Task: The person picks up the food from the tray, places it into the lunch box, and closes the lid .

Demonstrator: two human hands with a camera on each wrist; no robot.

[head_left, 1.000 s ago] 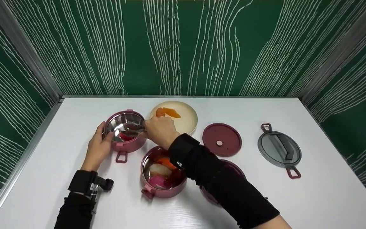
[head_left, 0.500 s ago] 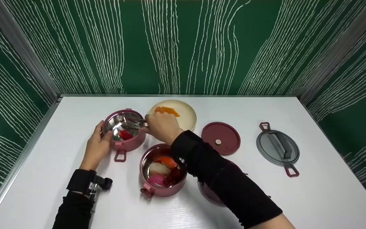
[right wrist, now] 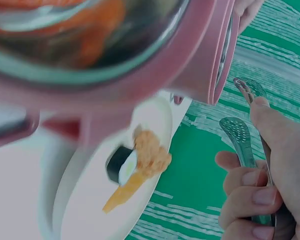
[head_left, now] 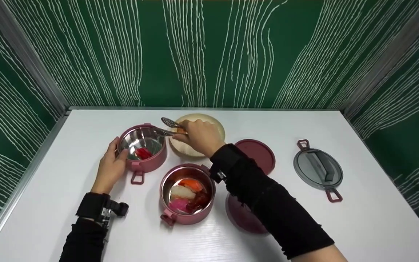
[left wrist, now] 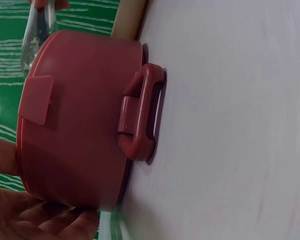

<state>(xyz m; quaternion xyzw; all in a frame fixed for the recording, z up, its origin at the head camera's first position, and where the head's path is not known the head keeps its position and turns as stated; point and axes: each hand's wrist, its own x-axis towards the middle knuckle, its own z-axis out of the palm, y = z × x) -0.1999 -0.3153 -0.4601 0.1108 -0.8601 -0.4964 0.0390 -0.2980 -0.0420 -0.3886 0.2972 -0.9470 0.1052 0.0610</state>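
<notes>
My right hand (head_left: 199, 136) grips the metal tongs (head_left: 169, 126) at the handle end, fingers (right wrist: 250, 200) curled round both arms; the two perforated tips stand apart and carry nothing. The tongs hang above the gap between the far pink container (head_left: 142, 150) and the cream plate (head_left: 180, 149). My left hand (head_left: 110, 168) holds the left wall of that container, fingers wrapped along its side, bracing it on the white counter (head_left: 340, 225).

Handling notes, as judgement:
- Tongs: stiff, light, springy. Grip mid-handle so the tips close evenly.
- Sushi pieces: soft and easily crushed, likely slippery. Take each across its long sides with light pressure.
- Container: steel-lined and rigid. Hold it by the wall or by the loop handle (left wrist: 142, 112).

Positions:
- A red piece (head_left: 143, 153) lies inside the far container.
- The near pink container (head_left: 187, 194), just beside it towards me, holds several pieces.
- The right wrist view shows a roll (right wrist: 121, 165) and orange pieces on the plate.
- A pink lid (head_left: 258, 153) and a grey lid (head_left: 318, 170) lie to the right.
</notes>
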